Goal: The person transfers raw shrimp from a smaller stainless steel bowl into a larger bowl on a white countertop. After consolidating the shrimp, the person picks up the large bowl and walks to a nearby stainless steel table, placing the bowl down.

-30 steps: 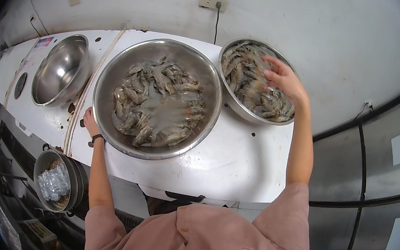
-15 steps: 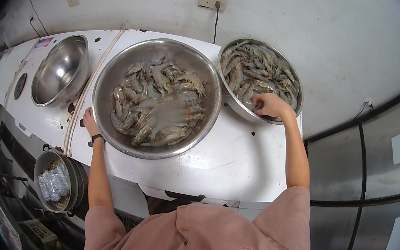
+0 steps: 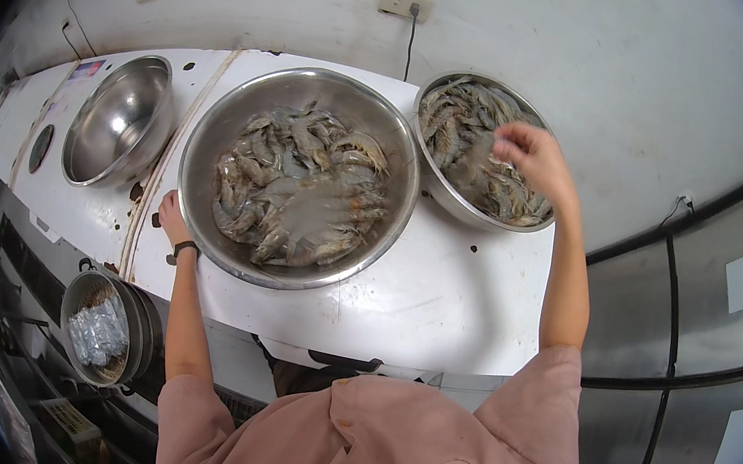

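Observation:
A large steel bowl point(image 3: 369, 255) of grey-brown shrimp point(image 3: 275, 152) stands mid-table; part of its contents looks hazy. My left hand point(image 3: 173, 219), with a dark band at the wrist, lies against this bowl's left outer side, fingers stretched out. At the right, a second steel bowl point(image 3: 457, 207) is heaped with shrimp point(image 3: 511, 196). Above that heap is my right hand point(image 3: 531, 156), its thumb and fingers drawn together in a pinch. A brownish smear of motion shows just below the fingertips; I cannot make out what they hold.
Left of the big bowl, an empty steel bowl point(image 3: 118, 125) stands tilted on the white table point(image 3: 397, 327). A pot point(image 3: 131, 333) with a clear plastic bundle point(image 3: 99, 329) sits lower left. Steel cabinet doors point(image 3: 710, 316) line the right; a plugged wall socket point(image 3: 406, 5) is behind.
My right hand has risen out of the right bowl's shrimp and now hovers above them. My left hand stays beside the big bowl. The whole view has shifted slightly.

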### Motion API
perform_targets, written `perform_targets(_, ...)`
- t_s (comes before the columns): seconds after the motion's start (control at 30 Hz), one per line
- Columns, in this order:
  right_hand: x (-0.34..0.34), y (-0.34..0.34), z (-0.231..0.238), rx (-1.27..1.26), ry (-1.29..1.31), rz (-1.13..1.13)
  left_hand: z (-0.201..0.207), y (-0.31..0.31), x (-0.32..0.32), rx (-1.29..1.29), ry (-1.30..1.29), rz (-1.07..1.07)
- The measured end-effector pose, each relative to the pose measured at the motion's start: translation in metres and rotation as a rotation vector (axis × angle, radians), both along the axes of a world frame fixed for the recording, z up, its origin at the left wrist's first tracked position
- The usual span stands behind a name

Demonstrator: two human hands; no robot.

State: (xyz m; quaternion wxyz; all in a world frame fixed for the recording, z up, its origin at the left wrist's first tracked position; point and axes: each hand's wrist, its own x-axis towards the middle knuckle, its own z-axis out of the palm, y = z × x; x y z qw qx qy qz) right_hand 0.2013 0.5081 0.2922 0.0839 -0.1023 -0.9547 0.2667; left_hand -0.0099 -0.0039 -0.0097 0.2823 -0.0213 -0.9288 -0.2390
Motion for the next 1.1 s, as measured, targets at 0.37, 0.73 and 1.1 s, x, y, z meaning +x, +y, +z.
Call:
perform_targets(0.37,-0.001,0.018,-0.088,0.356,-0.305,0.22,-0.001,0.0,0.0,-0.044,0.0,-0.006)
perform_targets(0.73,-0.012,-0.004,0.003,-0.537,0.129,0.169,0.0,-0.001,-0.001,-0.047,-0.058,0.015)
perform_targets(1.1,0.013,0.084,-0.08,0.58,-0.491,-0.534,-0.003,-0.001,-0.001,0.008,-0.013,0.004)
